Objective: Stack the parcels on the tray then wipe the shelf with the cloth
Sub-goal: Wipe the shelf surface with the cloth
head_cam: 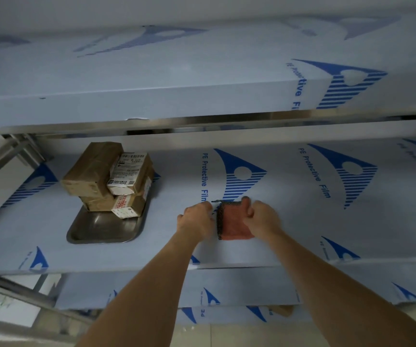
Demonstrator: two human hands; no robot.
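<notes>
Cloth, soft and light, lies right of the tray of stacked parcels, its edges pinched by left hand and right hand.

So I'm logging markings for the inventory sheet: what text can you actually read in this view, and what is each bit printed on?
"PE Protective Film": on the film covering the middle shelf, left of the big blue logo and again further right.
"PE Protective Film", last letters cut off: on the front edge of the upper shelf.
Shipping labels on the parcels: printed text and barcodes, too small to read.
Small prints on the lower shelf edges: too blurred to read.
</notes>
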